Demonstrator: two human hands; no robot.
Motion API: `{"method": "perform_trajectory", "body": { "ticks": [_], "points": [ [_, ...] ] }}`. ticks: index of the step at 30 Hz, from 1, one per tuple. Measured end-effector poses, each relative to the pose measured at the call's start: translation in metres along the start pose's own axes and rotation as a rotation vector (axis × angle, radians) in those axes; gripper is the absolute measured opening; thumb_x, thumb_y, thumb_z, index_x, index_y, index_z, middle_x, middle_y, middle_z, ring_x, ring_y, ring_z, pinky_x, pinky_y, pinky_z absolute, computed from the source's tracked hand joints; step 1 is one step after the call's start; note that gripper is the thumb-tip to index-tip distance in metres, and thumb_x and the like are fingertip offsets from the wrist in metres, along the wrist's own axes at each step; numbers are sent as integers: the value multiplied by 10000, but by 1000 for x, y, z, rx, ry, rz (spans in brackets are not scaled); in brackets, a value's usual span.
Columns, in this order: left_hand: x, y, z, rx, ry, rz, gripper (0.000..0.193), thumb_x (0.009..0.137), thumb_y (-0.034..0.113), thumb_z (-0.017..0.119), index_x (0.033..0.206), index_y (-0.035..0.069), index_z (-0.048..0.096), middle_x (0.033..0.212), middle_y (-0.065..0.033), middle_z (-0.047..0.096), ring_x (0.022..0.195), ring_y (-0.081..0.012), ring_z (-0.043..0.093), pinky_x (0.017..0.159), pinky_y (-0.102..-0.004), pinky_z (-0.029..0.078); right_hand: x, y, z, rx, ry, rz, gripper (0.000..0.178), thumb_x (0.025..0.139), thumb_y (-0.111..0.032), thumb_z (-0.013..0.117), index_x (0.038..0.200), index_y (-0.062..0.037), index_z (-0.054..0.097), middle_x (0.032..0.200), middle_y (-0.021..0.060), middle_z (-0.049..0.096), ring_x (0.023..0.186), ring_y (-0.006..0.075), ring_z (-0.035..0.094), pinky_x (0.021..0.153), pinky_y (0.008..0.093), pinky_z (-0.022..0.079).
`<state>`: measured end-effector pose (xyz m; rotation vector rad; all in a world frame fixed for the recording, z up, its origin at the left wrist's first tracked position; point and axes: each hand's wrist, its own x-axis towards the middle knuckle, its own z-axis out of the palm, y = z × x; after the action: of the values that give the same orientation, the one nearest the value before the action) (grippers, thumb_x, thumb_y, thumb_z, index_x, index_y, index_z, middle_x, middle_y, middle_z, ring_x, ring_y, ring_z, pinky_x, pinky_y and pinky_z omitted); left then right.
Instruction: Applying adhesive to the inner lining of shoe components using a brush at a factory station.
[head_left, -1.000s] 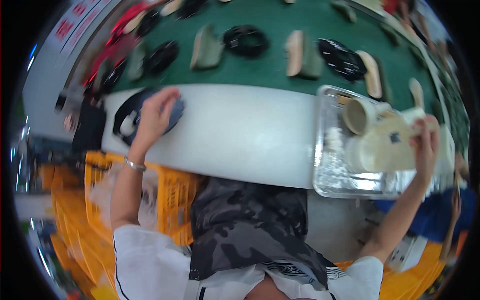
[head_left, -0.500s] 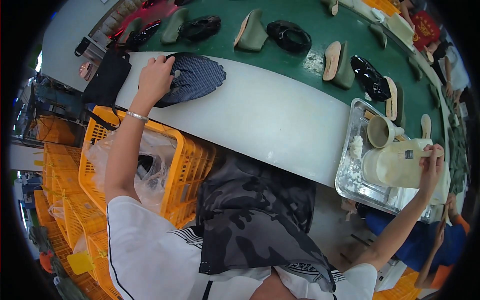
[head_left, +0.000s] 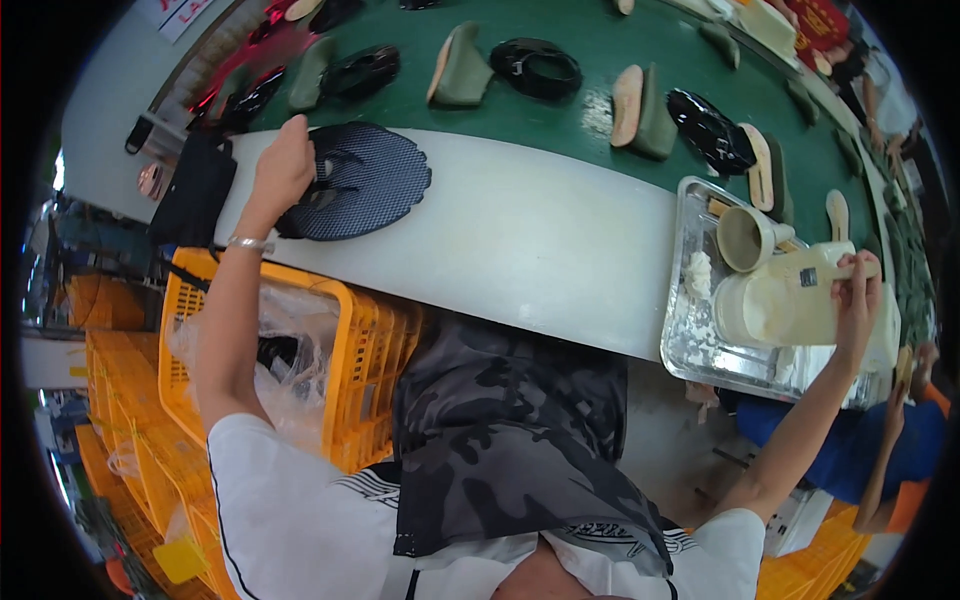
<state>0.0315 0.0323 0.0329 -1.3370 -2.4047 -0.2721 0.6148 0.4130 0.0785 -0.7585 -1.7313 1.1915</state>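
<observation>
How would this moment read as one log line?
left hand: at dark textured piece; right hand: grips pale handle; metal tray: white lumps inside

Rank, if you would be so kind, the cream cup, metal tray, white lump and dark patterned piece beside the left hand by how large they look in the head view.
Largest to smallest:
1. Metal tray, partly covered
2. Dark patterned piece
3. Cream cup
4. White lump

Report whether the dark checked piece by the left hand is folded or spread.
Spread: the dark checked piece shows its broad, rounded face, left hand at one end.
</observation>
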Motion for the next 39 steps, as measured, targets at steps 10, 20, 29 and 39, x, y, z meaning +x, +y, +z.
{"method": "perform_trajectory", "body": {
  "ticks": [10, 20, 29, 39],
  "points": [
    [7, 70, -33, -977, -174, -239, 372, 739, 68, 587, 1097, 19, 501, 1030, -38, 539, 909, -112, 487, 832, -246, 383, -3, -8, 17, -33, 23, -20, 153, 923, -203, 461, 977, -60, 477, 823, 42, 566, 549, 51, 480, 516, 164, 406],
    [-65, 230, -37, -463, -252, 588, 507, 605, 13, 682, 1085, 8, 518, 1139, -150, 468, 866, -310, 460, 734, -359, 432, -27, -13, 23, 41, 133, -107, 158, 906, -199, 499, 941, -45, 486, 832, 49, 589, 570, 68, 519, 529, 179, 433],
    [-26, 228, -28, -252, -223, 684, 328, 619, -58, 588, 931, 36, 555, 1076, -95, 522, 905, -302, 460, 766, -375, 397, -99, 11, 77, -726, 171, -336, 103, 784, -12, 596, 881, -20, 564, 839, 75, 618, 624, 193, 607, 555, 258, 472],
    [8, 217, -4, -7, -190, 794, 274, 652, -50, 527, 906, 43, 481, 1014, -123, 508, 904, -309, 501, 758, -382, 426, -116, 21, 80, -104, 303, -98, 109, 895, -101, 491, 937, -6, 522, 833, 63, 623, 642, 104, 574, 601, 218, 474]
  ]
}}
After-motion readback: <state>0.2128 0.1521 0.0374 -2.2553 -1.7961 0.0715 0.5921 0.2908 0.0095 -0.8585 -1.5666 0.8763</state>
